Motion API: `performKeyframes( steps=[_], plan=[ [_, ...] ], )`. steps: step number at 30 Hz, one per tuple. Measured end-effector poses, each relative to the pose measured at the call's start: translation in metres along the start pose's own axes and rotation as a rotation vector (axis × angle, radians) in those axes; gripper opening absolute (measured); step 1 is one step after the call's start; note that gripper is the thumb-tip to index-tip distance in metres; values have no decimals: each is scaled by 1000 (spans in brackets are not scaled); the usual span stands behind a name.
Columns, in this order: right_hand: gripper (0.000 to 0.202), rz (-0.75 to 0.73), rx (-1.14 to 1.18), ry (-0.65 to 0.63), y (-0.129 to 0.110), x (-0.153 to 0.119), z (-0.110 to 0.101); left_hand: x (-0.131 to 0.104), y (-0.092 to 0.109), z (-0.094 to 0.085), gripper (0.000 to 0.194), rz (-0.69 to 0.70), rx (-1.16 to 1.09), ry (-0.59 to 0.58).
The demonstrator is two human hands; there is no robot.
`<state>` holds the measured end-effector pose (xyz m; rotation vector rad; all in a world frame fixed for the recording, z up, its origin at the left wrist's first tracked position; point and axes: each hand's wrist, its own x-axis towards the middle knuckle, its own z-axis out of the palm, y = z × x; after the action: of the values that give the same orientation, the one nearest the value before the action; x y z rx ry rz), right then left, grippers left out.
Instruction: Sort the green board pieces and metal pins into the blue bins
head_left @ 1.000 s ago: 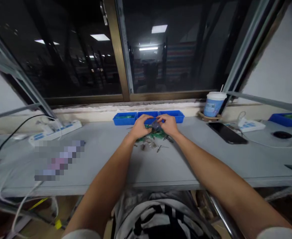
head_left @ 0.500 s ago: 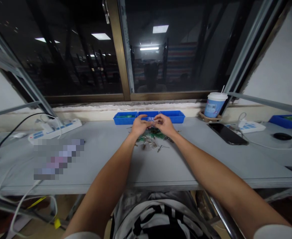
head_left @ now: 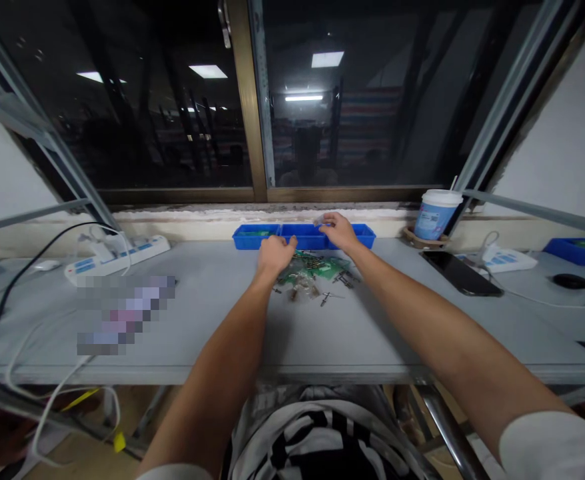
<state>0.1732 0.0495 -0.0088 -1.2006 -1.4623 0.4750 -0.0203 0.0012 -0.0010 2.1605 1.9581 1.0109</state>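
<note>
1. The step in hand, in my judgement, is sorting of small parts; the right hand (head_left: 340, 230) holds a small clear bag (head_left: 319, 221) with its fingertips, above the back side of the blue tray (head_left: 246, 245)
2. The left hand (head_left: 274, 255) is at the left edge of the pile (head_left: 317, 267), with thumb and fingers bent close together; I cannot tell if something is between them
3. The next move, I think, calls for a light pinch on the bag and a clean release, without touching the tray wall; the left hand should disturb the pile little
4. Counting the work things: one small clear bag in the right hand, one blue tray with three compartments, and one pile on the table (head_left: 197, 320); green pieces show in the left compartment
5. The pile mixes green pieces, metal pins (head_left: 346, 279) and clear plastic, too tangled for an exact count
6. Around there are one cup (head_left: 439, 217), one dark phone (head_left: 465, 275) and two power strips (head_left: 117, 259), one on each side
</note>
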Motion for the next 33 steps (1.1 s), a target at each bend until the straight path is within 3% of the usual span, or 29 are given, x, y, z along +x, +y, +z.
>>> performKeyframes(
  steps=[5, 11, 14, 18, 22, 26, 33],
  plan=[
    [58, -1, -165, -136, -9, 2, 3, -7, 7, -8, 48, -70, 26, -20],
    [35, -120, -300, -156, -12, -25, -10, -4, -1, -3, 30, -91, -45, -28],
    [23, -152, -299, -127, -1, -36, -19, -1, -8, 4, 21, -29, -128, -15],
    [16, -80, -369, -122, 23, -45, -28, -1, -13, 9, 19, 103, -154, -44],
    [36, 14, -467, -144, 35, -47, -33, -5, -11, 11, 25, 157, -96, -118],
    [36, 49, -437, -294, 33, -48, -35, -8, -10, 12, 25, 200, -54, -174],
    [7, -165, -448, -370, 20, -55, -31, -7, -10, 14, 22, 256, -76, -159]
  ],
)
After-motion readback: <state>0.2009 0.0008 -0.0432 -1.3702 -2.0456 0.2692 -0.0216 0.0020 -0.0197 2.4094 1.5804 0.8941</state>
